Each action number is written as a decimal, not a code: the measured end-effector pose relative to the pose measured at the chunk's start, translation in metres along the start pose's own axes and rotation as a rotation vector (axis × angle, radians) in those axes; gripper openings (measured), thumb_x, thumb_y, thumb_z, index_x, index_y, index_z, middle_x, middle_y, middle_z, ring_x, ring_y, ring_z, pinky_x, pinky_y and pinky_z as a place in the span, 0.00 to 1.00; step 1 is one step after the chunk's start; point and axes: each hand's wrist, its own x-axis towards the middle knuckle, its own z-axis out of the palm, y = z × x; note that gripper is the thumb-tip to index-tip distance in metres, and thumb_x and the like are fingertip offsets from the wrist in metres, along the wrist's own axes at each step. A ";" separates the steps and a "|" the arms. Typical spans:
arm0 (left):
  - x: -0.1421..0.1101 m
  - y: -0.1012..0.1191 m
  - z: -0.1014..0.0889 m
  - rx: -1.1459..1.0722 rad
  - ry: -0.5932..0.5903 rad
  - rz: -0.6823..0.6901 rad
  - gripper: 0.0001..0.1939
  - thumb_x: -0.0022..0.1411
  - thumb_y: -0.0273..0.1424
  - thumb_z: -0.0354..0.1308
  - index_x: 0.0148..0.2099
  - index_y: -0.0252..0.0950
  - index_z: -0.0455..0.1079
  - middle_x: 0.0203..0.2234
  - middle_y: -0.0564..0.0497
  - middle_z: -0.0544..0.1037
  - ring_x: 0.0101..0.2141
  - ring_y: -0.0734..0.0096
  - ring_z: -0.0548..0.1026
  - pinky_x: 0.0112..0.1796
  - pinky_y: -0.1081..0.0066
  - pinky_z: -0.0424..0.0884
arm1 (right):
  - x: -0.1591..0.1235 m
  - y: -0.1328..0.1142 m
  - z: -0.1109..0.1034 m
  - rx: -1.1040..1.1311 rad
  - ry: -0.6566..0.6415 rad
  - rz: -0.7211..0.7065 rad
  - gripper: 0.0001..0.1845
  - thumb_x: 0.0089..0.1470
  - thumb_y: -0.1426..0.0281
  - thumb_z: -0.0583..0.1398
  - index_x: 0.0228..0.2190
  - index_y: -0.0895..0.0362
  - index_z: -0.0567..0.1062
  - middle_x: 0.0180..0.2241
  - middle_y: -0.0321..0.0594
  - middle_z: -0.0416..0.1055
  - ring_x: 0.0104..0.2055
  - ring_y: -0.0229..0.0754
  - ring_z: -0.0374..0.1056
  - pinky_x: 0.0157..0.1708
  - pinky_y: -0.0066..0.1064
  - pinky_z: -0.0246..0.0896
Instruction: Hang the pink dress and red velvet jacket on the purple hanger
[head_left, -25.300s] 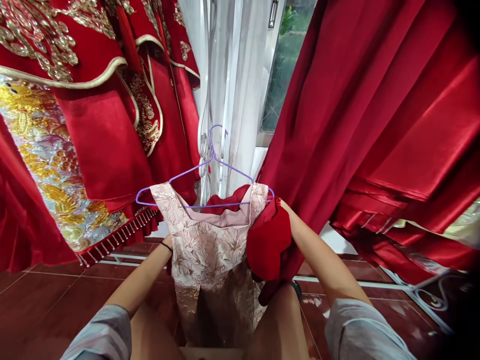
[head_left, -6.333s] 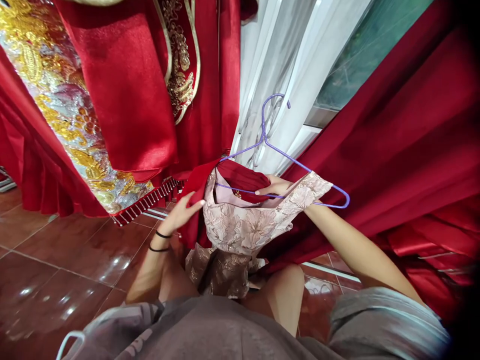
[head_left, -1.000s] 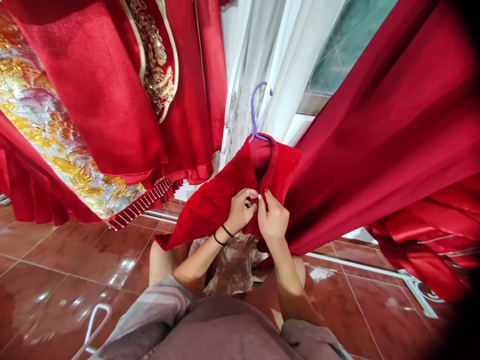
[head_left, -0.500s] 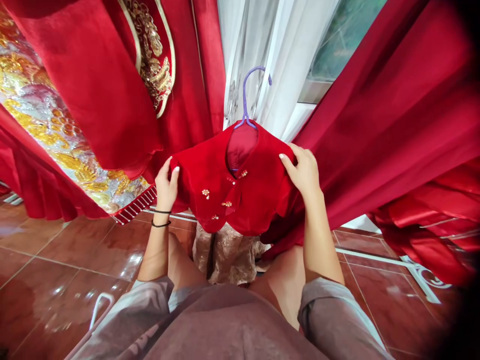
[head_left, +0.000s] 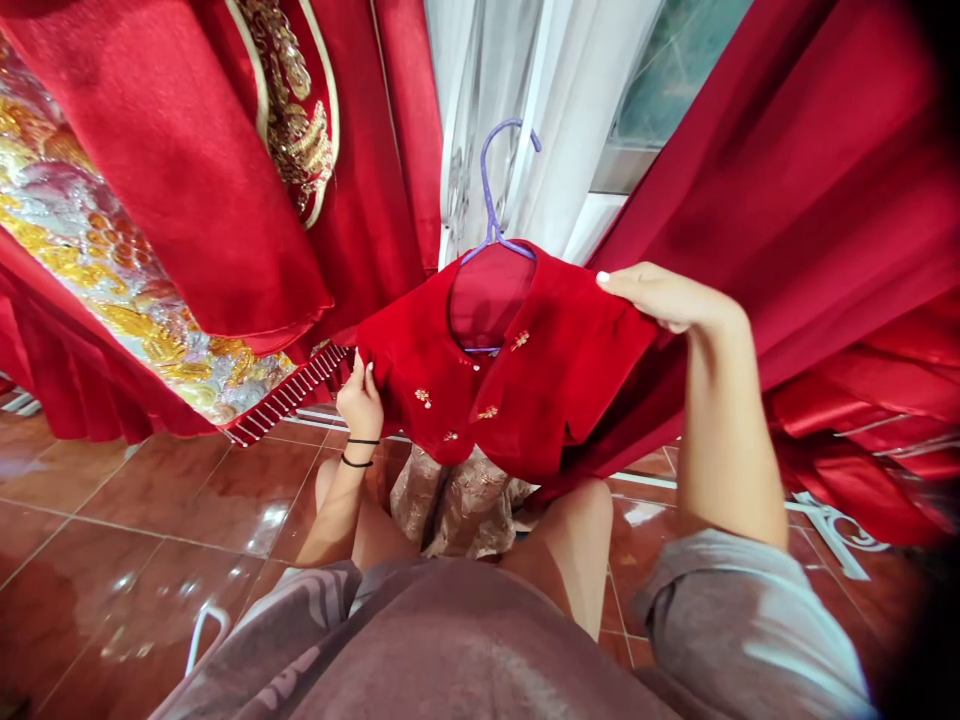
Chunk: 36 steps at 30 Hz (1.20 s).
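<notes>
A small red velvet jacket with gold flower buttons hangs on a purple wire hanger in front of me. Under it shows the hem of a pale pink brocade dress, between my knees. My left hand pinches the jacket's left edge, two black bands on the wrist. My right hand grips the jacket's right shoulder, fingers folded over the cloth. The hanger's hook points up and rests on nothing.
Red embroidered gowns with gold trim hang at the left. A red satin drape fills the right. White sheer curtain and a window stand behind. A white hanger lies on the glossy red-brown tile floor.
My hands left the jacket's front fastening and spread to its two sides. The jacket now hangs flat and closed over the hanger, and my right hand has risen and shifted right.
</notes>
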 end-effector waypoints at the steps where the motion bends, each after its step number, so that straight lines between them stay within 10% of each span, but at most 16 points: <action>1: -0.002 -0.002 -0.001 0.003 -0.013 0.006 0.20 0.69 0.33 0.50 0.59 0.33 0.71 0.33 0.39 0.81 0.28 0.65 0.76 0.36 0.67 0.69 | 0.007 -0.002 -0.007 -0.016 -0.097 0.086 0.23 0.58 0.55 0.58 0.30 0.63 0.78 0.12 0.31 0.59 0.12 0.27 0.41 0.17 0.28 0.28; 6: -0.011 -0.010 -0.003 -0.034 -0.029 0.002 0.22 0.70 0.35 0.47 0.60 0.31 0.69 0.37 0.38 0.81 0.34 0.61 0.78 0.41 0.64 0.70 | 0.024 -0.005 -0.002 0.024 -0.261 0.116 0.24 0.57 0.51 0.58 0.29 0.60 0.78 0.20 0.39 0.70 0.16 0.33 0.54 0.16 0.27 0.48; 9: -0.009 -0.007 -0.001 -0.066 -0.039 -0.007 0.23 0.69 0.35 0.47 0.60 0.31 0.69 0.41 0.38 0.80 0.38 0.59 0.77 0.44 0.63 0.70 | 0.016 0.002 0.020 -0.109 0.127 -0.116 0.23 0.60 0.53 0.53 0.30 0.58 0.77 0.30 0.46 0.75 0.29 0.45 0.68 0.33 0.36 0.65; 12: -0.009 0.006 -0.002 -0.096 0.100 0.098 0.25 0.67 0.34 0.48 0.63 0.32 0.65 0.54 0.36 0.73 0.56 0.54 0.68 0.57 0.57 0.61 | -0.003 0.014 0.045 -0.238 0.590 -0.339 0.21 0.63 0.59 0.50 0.41 0.58 0.76 0.44 0.50 0.75 0.46 0.52 0.70 0.49 0.45 0.63; 16: -0.024 0.038 -0.006 -0.055 0.289 0.198 0.30 0.63 0.37 0.54 0.64 0.29 0.59 0.60 0.31 0.63 0.62 0.48 0.59 0.60 0.50 0.53 | -0.034 0.025 0.082 -0.279 0.857 -0.409 0.21 0.62 0.59 0.50 0.49 0.57 0.72 0.53 0.51 0.70 0.56 0.53 0.65 0.56 0.50 0.58; 26: 0.012 0.117 0.005 -0.020 -0.074 0.164 0.20 0.61 0.46 0.55 0.44 0.34 0.67 0.38 0.42 0.74 0.38 0.57 0.73 0.38 0.64 0.65 | -0.030 -0.030 0.167 -0.192 0.763 -0.283 0.40 0.55 0.52 0.57 0.62 0.58 0.54 0.52 0.57 0.65 0.52 0.58 0.65 0.48 0.52 0.64; 36: 0.051 0.172 -0.024 -0.093 -0.064 0.282 0.18 0.68 0.36 0.47 0.25 0.37 0.61 0.18 0.52 0.65 0.24 0.70 0.66 0.29 0.70 0.56 | -0.016 -0.046 0.119 -0.144 0.824 -0.503 0.21 0.64 0.66 0.43 0.44 0.56 0.73 0.39 0.48 0.72 0.45 0.49 0.67 0.48 0.43 0.63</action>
